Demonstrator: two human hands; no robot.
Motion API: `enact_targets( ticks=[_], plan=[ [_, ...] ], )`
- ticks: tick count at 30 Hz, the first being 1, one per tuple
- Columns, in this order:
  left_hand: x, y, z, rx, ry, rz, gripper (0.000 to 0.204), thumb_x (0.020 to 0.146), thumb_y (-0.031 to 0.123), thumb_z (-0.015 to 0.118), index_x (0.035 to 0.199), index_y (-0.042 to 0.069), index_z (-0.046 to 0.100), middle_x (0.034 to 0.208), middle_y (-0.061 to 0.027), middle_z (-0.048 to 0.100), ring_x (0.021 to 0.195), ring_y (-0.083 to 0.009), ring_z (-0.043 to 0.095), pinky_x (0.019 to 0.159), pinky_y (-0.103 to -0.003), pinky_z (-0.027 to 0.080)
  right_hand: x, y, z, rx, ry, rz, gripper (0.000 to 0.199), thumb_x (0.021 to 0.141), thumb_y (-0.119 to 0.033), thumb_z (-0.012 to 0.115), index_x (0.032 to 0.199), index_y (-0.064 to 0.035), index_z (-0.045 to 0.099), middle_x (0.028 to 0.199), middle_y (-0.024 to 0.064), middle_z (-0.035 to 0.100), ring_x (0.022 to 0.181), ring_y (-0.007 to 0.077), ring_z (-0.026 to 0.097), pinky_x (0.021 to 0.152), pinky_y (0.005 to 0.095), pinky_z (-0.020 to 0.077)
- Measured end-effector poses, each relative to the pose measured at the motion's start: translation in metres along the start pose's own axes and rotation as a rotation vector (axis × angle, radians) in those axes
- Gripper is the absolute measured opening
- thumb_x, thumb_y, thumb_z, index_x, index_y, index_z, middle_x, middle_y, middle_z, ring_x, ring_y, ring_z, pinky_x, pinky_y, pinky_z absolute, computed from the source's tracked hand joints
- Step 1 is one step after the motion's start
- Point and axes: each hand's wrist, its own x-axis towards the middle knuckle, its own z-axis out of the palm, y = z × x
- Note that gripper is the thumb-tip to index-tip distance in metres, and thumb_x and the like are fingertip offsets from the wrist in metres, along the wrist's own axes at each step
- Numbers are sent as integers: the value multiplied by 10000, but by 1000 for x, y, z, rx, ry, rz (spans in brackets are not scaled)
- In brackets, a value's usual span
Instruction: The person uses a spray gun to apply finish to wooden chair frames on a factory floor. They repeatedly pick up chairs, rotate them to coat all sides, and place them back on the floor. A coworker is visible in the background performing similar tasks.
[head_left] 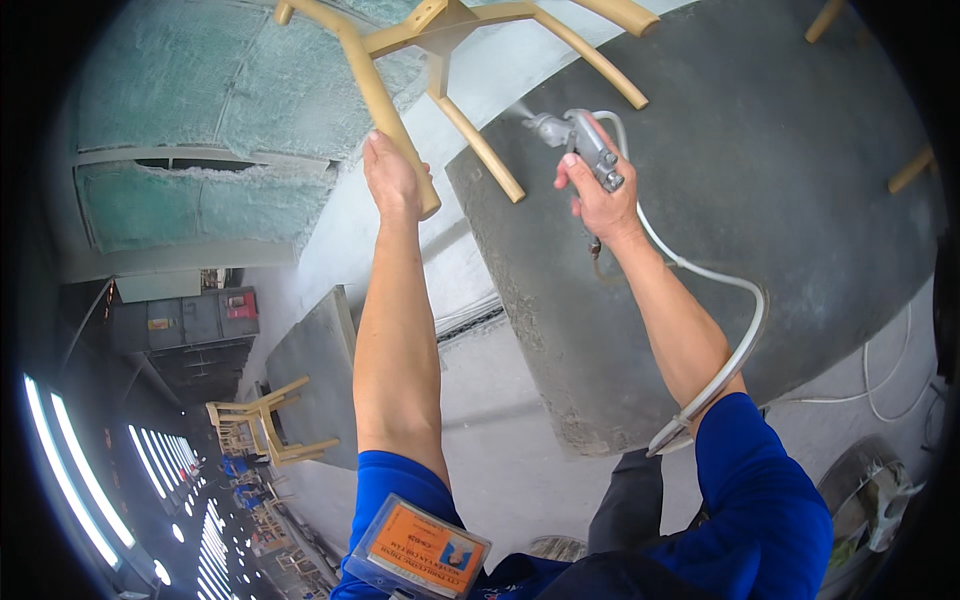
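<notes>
My left hand (393, 180) is wrapped round the end of a pale wooden chair frame (372, 88), holding it by one thick rail. The frame has curved rails and several slim legs, and its upper part runs out of view at the top. In my right hand (606, 203) is a metal spray gun (584, 140), gripped by its handle and pointing left toward the frame. A faint mist shows at its nozzle. From the gun a pale hose (735, 283) loops down along my right forearm.
Below the frame lies a large dark grey board (560, 300) with a worn edge. Green, residue-coated panels (150, 100) stand at the upper left. Another wooden chair frame (265, 420) is at the lower left. At the lower right sits a round container (865, 500), near loose hose on the floor.
</notes>
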Motion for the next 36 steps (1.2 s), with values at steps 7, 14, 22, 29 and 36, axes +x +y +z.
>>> enact_targets(
  ticks=[7,14,22,29,36],
  plan=[
    [-12,3,3,12,-3,30,511,1107,441,292,1419,65,441,920,-134,575,603,-233,603,531,-375,538,43,-9,23,296,50,181,466,990,-187,644,1422,-66,520,843,41,648,689,107,642,443,256,444],
    [-19,3,7,13,10,9,505,1108,445,309,1454,94,420,899,-125,577,619,-225,600,538,-369,535,8,19,28,339,317,571,379,1012,-205,615,1375,-137,533,819,29,613,658,127,626,452,280,411],
    [-11,7,10,27,11,13,523,1107,450,324,1469,83,410,882,-128,582,613,-226,598,537,-372,530,-70,9,-28,149,472,604,441,1025,-195,596,1446,-123,488,869,30,632,729,122,646,461,267,415],
    [-17,10,15,75,18,26,528,1106,437,326,1482,73,396,903,-138,584,623,-229,605,539,-375,529,62,-10,-38,400,439,-5,522,1016,-167,612,1509,-143,443,872,36,635,721,116,646,448,262,456],
    [-25,10,22,117,17,48,528,1103,418,337,1515,89,357,959,-177,603,625,-236,620,548,-374,533,28,-25,-88,263,704,288,541,1011,-140,591,1527,-151,431,882,34,624,717,117,647,468,271,459]
  ],
)
